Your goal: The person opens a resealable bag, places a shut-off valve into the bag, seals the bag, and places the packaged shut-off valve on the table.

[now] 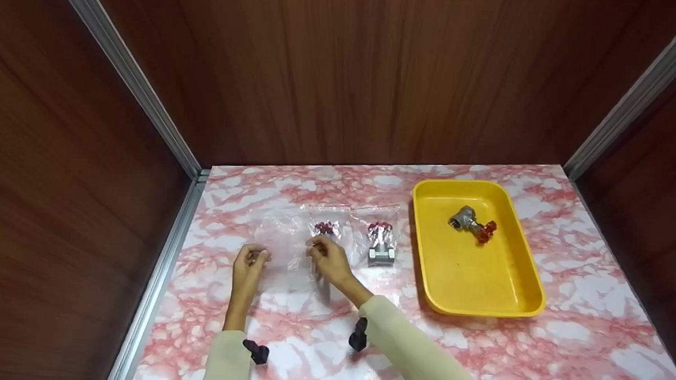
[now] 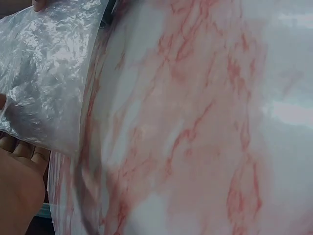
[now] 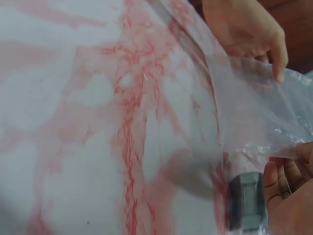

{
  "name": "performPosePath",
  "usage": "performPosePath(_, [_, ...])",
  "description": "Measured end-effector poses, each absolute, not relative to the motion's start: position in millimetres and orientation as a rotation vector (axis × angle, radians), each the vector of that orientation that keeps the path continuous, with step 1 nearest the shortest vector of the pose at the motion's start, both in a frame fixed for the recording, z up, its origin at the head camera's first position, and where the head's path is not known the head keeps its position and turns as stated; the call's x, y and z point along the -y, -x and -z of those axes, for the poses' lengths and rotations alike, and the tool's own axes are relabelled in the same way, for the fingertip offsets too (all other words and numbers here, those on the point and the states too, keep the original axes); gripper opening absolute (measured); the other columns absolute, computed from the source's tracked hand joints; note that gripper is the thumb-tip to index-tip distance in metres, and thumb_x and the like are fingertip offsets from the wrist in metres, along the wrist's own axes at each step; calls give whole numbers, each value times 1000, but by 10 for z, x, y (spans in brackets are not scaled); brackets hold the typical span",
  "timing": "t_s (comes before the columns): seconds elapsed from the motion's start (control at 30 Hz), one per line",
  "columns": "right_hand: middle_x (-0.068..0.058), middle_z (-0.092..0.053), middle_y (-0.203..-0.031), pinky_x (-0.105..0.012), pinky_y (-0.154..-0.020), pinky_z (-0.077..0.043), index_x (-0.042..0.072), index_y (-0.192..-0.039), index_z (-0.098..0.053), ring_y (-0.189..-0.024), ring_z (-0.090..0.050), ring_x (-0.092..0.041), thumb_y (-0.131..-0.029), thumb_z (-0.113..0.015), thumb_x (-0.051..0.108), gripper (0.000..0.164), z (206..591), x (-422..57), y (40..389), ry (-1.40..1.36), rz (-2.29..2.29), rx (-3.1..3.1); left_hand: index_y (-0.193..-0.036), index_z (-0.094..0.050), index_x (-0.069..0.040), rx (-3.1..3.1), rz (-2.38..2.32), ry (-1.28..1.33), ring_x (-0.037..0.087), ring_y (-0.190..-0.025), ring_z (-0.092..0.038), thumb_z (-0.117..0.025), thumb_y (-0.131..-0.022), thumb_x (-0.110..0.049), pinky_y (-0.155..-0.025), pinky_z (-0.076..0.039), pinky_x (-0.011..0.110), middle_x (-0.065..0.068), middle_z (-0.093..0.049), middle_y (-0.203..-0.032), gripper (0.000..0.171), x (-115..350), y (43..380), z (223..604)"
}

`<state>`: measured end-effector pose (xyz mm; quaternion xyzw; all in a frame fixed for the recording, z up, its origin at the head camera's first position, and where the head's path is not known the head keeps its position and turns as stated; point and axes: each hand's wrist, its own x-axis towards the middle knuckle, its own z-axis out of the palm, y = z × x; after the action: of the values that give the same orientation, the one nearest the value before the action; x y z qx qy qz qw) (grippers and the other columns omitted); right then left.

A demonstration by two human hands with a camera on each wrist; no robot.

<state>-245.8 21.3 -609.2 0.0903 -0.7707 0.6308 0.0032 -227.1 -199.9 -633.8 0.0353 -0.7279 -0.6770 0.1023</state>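
Note:
A clear plastic bag [image 1: 284, 247] is spread between both hands a little above the tabletop, and looks flat. My left hand [image 1: 249, 264] pinches its left edge between thumb and fingers. At the opposite edge, my right hand [image 1: 331, 262] pinches the film; the right wrist view shows the thumb on top of the bag [image 3: 254, 107]. Beside and partly behind the right hand lies a bagged valve with a red handwheel [image 1: 324, 228], its body mostly hidden. To its right, another bagged valve [image 1: 382, 254] lies with a grey metal body and red handwheel.
A yellow tray [image 1: 418, 243] stands on the right of the marbled table [image 1: 581, 300]. In it lies an unbagged metal valve [image 1: 465, 218] with a red handwheel. Brown wood panels [image 1: 342, 77] enclose the table at the back and sides.

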Motion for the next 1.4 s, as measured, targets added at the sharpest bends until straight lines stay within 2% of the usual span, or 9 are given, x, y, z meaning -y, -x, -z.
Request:
performPosePath(0.23, [-21, -74, -95, -17, -59, -51, -2, -113, -73, -74, -59, -8, -100, -67, 2, 15, 6067, -442, 2482, -249, -1952, 2408, -111, -69, 11, 2093, 2012, -53, 10, -84, -67, -66, -106, -9, -77, -58, 27, 13, -72, -96, 21, 1863, 2295, 6272])
performPosePath(0.4, [-20, -73, -91, -18, -53, -49, -2, -112, -74, -67, -58, -8, -104, -67, 10, 16, 6042, -571, 2478, -253, -1955, 2384, -107, -71, 11, 2075, 2021, -61, 10, -82, -68, -68, -103, -5, -75, -58, 25, 18, -73, -95, 17, 1762, 2318, 6226])
performPosePath(0.5, [-21, -74, -92, -17, -56, -50, 0, -110, -75, -69, -59, -7, -105, -67, 13, 16, 6029, -647, 2475, -257, -1945, 2380, -109, -71, 11, 2081, 2016, -36, 9, -81, -67, -69, -102, -3, -74, -58, 23, 20, -73, -97, 16, 1702, 2325, 6204])
performPosePath(0.77, [-31, -73, -97, -22, -61, -55, -1, -113, -75, -78, -67, -30, -103, -68, 6, 14, 6002, -863, 2446, -258, -1952, 2338, -125, -63, 8, 2125, 2034, 45, 12, -81, -69, -71, -100, -1, -62, -56, 23, 12, -72, -98, 28, 1550, 2315, 6171])
performPosePath(0.9, [-30, -71, -95, -18, -61, -52, -1, -114, -75, -76, -67, -30, -100, -70, 2, 16, 5983, -940, 2416, -263, -1934, 2305, -125, -66, 7, 2131, 2024, 90, 11, -84, -67, -72, -99, 0, -60, -55, 23, 19, -71, -105, 28, 1481, 2312, 6149])
performPosePath(1.0, [-26, -72, -94, -16, -61, -50, -2, -115, -75, -76, -66, -27, -99, -70, 1, 17, 5977, -993, 2379, -267, -1927, 2284, -124, -66, 9, 2105, 2046, 123, 11, -88, -66, -71, -99, 1, -67, -57, 23, 26, -70, -109, 26, 1428, 2319, 6129])
performPosePath(1.13, [-22, -74, -95, -18, -65, -53, -3, -116, -75, -79, -66, -28, -99, -71, 0, 18, 5960, -1068, 2324, -270, -1954, 2274, -122, -63, 13, 2049, 2098, 138, 10, -91, -67, -68, -102, -1, -80, -57, 22, 24, -69, -108, 25, 1354, 2328, 6096])
performPosePath(1.27, [-20, -75, -96, -18, -70, -55, -1, -116, -76, -79, -66, -19, -98, -69, -3, 19, 5953, -1157, 2277, -283, -1930, 2299, -121, -63, 13, 2021, 2092, 135, 9, -89, -67, -68, -103, -1, -79, -57, 22, 12, -69, -102, 24, 1277, 2339, 6074])
performPosePath(1.4, [-15, -76, -97, -18, -70, -55, 3, -115, -76, -79, -65, -12, -99, -69, -1, 18, 5922, -1262, 2231, -316, -1830, 2359, -121, -63, 15, 2012, 2076, 172, 9, -88, -68, -67, -103, -1, -78, -59, 24, 11, -70, -100, 24, 1201, 2339, 6059])
